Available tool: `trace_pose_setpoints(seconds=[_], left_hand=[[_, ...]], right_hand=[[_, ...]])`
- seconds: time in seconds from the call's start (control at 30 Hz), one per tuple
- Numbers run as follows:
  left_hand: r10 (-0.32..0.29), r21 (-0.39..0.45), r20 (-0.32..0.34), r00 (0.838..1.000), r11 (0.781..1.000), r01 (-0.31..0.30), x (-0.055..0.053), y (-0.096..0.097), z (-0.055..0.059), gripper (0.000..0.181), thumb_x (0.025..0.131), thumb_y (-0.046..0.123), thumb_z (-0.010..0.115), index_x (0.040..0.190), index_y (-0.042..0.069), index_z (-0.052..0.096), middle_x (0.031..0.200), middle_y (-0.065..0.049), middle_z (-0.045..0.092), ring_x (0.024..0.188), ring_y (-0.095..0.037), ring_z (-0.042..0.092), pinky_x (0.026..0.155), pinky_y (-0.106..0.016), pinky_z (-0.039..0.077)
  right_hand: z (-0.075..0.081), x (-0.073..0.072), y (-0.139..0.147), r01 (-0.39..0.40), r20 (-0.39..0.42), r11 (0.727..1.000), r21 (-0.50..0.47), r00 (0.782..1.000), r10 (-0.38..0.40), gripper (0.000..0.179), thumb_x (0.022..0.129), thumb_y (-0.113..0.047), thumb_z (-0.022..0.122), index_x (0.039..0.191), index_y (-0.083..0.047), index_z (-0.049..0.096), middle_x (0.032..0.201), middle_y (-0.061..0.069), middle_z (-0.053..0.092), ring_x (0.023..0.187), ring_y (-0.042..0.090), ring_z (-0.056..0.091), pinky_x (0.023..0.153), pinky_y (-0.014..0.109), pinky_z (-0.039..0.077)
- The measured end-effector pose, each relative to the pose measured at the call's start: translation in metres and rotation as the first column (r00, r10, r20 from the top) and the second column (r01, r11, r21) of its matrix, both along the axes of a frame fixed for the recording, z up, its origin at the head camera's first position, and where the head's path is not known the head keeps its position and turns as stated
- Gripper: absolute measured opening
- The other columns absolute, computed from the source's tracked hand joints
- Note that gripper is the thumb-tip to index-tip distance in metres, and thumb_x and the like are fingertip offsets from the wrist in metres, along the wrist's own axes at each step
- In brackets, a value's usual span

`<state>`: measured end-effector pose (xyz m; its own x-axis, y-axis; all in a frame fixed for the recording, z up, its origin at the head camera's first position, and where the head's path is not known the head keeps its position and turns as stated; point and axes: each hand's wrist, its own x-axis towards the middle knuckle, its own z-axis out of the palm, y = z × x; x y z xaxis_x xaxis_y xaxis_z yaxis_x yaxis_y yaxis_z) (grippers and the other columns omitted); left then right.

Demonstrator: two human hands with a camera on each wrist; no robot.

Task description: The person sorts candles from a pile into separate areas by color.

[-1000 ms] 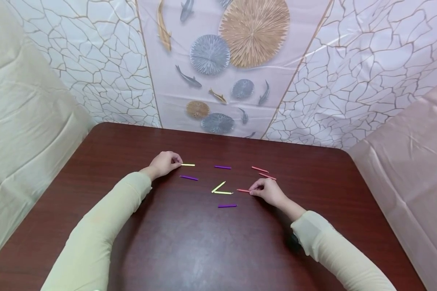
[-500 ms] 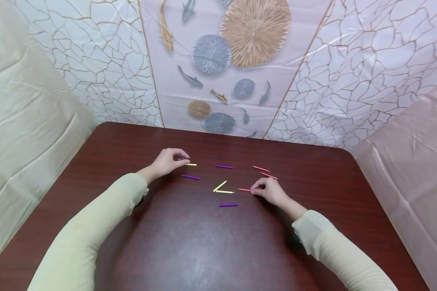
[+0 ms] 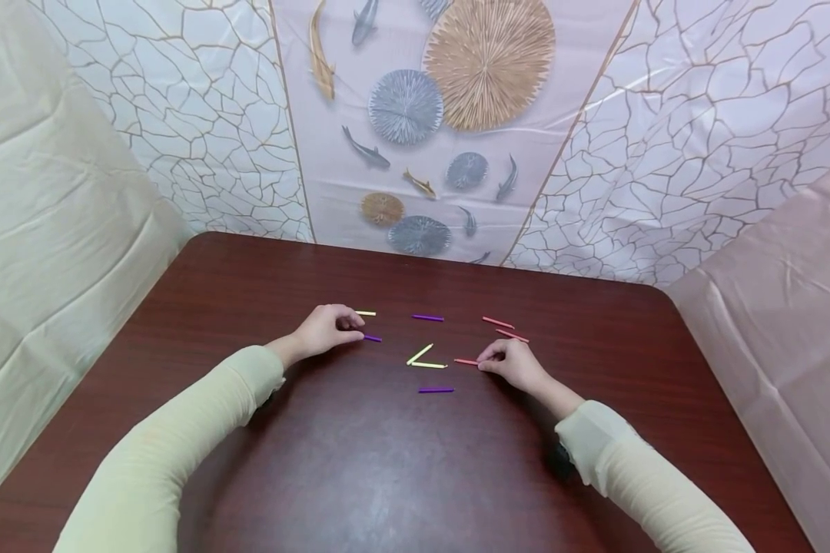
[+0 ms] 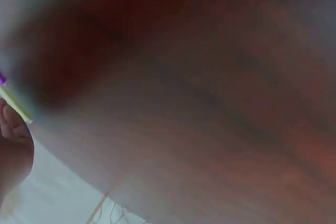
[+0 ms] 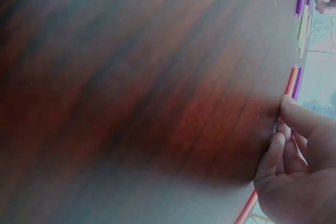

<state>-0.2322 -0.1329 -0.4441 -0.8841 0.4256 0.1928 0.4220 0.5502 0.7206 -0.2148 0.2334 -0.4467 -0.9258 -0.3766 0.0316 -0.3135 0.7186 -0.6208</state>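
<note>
My right hand (image 3: pixel 517 365) pinches a thin red candle (image 3: pixel 465 362) by its right end, low over the dark table. In the right wrist view its thumb and finger grip the red candle (image 5: pixel 291 81). My left hand (image 3: pixel 327 330) is at a purple candle (image 3: pixel 373 338); its thumb and forefinger stand apart and hide that candle's left part. Just behind it lies a yellow candle (image 3: pixel 366 313). The left wrist view shows little: part of the left hand (image 4: pixel 13 150) by a yellow candle (image 4: pixel 17 104).
Two yellow candles (image 3: pixel 429 365) form a V at mid table (image 3: pixel 360 461). A purple candle (image 3: pixel 436 390) lies in front of them, another purple candle (image 3: pixel 428 318) behind. Two red candles (image 3: pixel 499 322) lie behind the right hand. A patterned cloth (image 3: pixel 415 138) hangs beyond the table's far edge.
My left hand has let go of the yellow candle and moved nearer, to the purple candle in front of it. The right hand keeps its pinch on the red candle.
</note>
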Motion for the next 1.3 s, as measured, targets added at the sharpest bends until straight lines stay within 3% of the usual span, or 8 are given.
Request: trace_pose_setpoints(seconds=[0.23,0.9,1.3], left_hand=[[0.039,-0.101,0.008,0.999,0.994,-0.038,-0.002,0.002,-0.012,0.010,0.079,0.005,0.071,0.089,0.004,0.070,0.080,-0.006,0.066,0.074,-0.014,0.058,0.071,-0.026,0.046],[0.080,-0.128,0.048,0.996,0.989,-0.073,0.001,0.004,-0.012,0.004,0.081,0.010,0.069,0.080,0.006,0.068,0.074,-0.001,0.064,0.069,-0.008,0.053,0.068,-0.022,0.043],[0.081,-0.126,0.055,0.995,0.989,-0.074,0.000,0.004,-0.013,0.004,0.083,0.010,0.068,0.080,0.007,0.068,0.075,-0.003,0.064,0.070,-0.009,0.054,0.068,-0.023,0.043]], right_hand=[[-0.001,0.001,0.000,-0.001,-0.002,1.000,-0.005,1.000,0.001,0.007,0.074,-0.007,0.075,0.078,-0.002,0.072,0.073,0.006,0.068,0.067,0.006,0.053,0.063,0.020,0.044],[0.002,-0.001,0.001,-0.016,-0.012,1.000,0.006,1.000,0.016,0.007,0.077,-0.008,0.074,0.079,-0.002,0.071,0.074,0.006,0.069,0.069,0.008,0.056,0.065,0.021,0.045],[0.024,-0.023,0.022,0.155,-0.071,0.987,0.038,0.986,-0.152,0.008,0.080,-0.011,0.073,0.082,-0.003,0.073,0.082,0.013,0.070,0.069,0.014,0.054,0.061,0.022,0.042]])
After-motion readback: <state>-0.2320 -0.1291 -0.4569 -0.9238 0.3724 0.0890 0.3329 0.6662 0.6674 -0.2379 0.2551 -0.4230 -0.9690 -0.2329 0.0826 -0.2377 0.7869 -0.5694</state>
